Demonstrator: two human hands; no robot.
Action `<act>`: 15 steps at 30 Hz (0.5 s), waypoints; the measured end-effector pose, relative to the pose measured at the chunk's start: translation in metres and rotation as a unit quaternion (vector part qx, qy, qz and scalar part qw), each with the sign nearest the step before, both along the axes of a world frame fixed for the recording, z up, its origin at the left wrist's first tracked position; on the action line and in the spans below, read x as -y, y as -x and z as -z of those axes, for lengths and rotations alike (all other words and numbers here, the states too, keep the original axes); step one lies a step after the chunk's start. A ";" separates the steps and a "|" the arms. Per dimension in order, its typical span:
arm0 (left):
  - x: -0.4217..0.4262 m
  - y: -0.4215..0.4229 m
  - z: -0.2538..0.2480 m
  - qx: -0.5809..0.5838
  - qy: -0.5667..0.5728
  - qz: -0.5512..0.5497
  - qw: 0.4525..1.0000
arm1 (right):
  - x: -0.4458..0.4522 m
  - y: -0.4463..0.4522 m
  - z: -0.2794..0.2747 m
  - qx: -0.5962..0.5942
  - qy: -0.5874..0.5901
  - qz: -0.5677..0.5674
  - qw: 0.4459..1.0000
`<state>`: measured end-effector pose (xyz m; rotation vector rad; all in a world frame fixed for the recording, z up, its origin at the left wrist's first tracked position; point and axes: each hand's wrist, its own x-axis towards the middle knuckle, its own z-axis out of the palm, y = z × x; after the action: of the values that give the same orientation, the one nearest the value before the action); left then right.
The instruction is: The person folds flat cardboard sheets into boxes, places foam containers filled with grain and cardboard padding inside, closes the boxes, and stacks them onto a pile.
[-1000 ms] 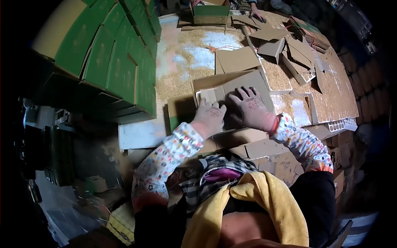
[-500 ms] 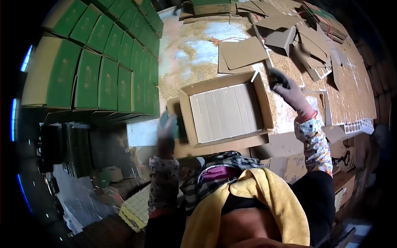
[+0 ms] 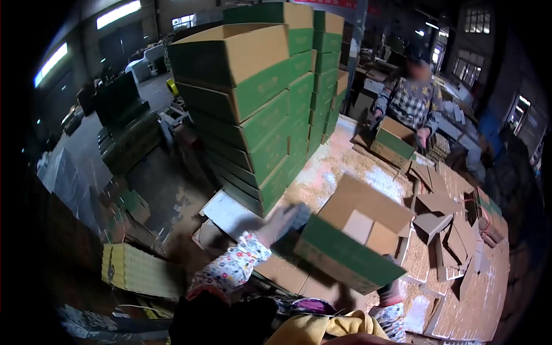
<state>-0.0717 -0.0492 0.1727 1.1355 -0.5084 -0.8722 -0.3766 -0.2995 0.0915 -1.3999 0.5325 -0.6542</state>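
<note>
Tilted green box (image 3: 345, 253) gripped at its right end by the right hand (image 3: 392, 292)

The right hand, gloved and partly hidden behind the cardboard, is clenched on the right end of the green box, with fingertips (image 3: 389, 261) hooked over the rim. The left hand (image 3: 290, 220), also gloved, is held at the left corner of the same box with its fingers stretched forward; because it is blurred, it cannot be told whether the wall is grasped or merely neared.

The box is placed just right of the centre of the frame, with its open top turned upward and its green long wall turned toward the bottom. Its tan inside and a pale flap (image 3: 357, 226) are exposed. Below its left part, brown cardboard (image 3: 282, 273) is seen along the near edge of the desk (image 3: 330, 158).

Farther out, the desk is strewn with sawdust (image 3: 374, 179), and loose cardboard pieces (image 3: 457, 241) are scattered at the right of the frame. The upper middle is filled by a tall stack of green boxes (image 3: 267, 115). At the upper right, another open box (image 3: 393, 146) is attended by a person (image 3: 409, 106) in a checked garment. A yellow ribbed stack (image 3: 141, 270) is shown at the lower left.
</note>
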 end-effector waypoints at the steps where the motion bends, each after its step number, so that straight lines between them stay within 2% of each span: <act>1: -0.017 -0.009 -0.043 0.120 0.079 -0.083 0.986 | 0.009 -0.005 -0.034 0.040 -0.033 0.021 0.998; 2: -0.034 -0.019 -0.087 0.240 0.140 -0.177 0.944 | 0.014 -0.019 -0.082 0.062 -0.028 0.019 0.997; 3: -0.055 -0.046 -0.125 0.555 0.110 -0.323 0.759 | 0.015 -0.034 -0.128 0.078 -0.010 0.007 0.997; 4: -0.068 -0.082 -0.159 0.587 0.185 -0.394 0.682 | 0.012 -0.055 -0.171 0.088 0.011 -0.010 0.996; 5: -0.084 -0.120 -0.191 0.598 0.179 -0.472 0.623 | 0.005 -0.080 -0.211 0.098 0.032 -0.032 0.994; 6: -0.101 -0.159 -0.217 0.529 0.101 -0.617 0.574 | -0.004 -0.110 -0.251 0.102 0.048 -0.058 0.992; 7: -0.124 -0.185 -0.264 0.528 0.112 -0.654 0.531 | -0.017 -0.144 -0.284 0.103 0.060 -0.086 0.989; 8: -0.139 -0.265 -0.274 0.519 0.146 -0.667 0.514 | -0.030 -0.179 -0.315 0.099 0.067 -0.114 0.986; 9: -0.145 -0.296 -0.284 0.380 0.228 -0.523 0.728 | -0.045 -0.214 -0.341 0.093 0.068 -0.139 0.984; 10: -0.150 -0.379 -0.267 0.401 0.070 -0.474 0.781 | -0.058 -0.251 -0.365 0.081 0.065 -0.163 0.981; 11: -0.146 -0.377 -0.259 0.350 0.229 -0.293 0.860 | -0.072 -0.288 -0.384 0.065 0.059 -0.185 0.979; 12: -0.135 -0.383 -0.261 0.446 0.137 -0.389 0.794 | -0.084 -0.324 -0.401 0.049 0.048 -0.201 0.977; 13: -0.122 -0.387 -0.264 0.527 0.041 -0.474 0.705 | -0.095 -0.357 -0.414 0.029 0.034 -0.210 0.977; 15: -0.107 -0.372 -0.264 0.371 0.242 -0.462 0.768 | -0.110 -0.414 -0.432 -0.024 0.015 -0.205 0.978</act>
<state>0.3006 0.0578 0.4363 1.0239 -0.6569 0.6008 0.0369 -0.1894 0.5232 -1.4996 0.2584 -0.2972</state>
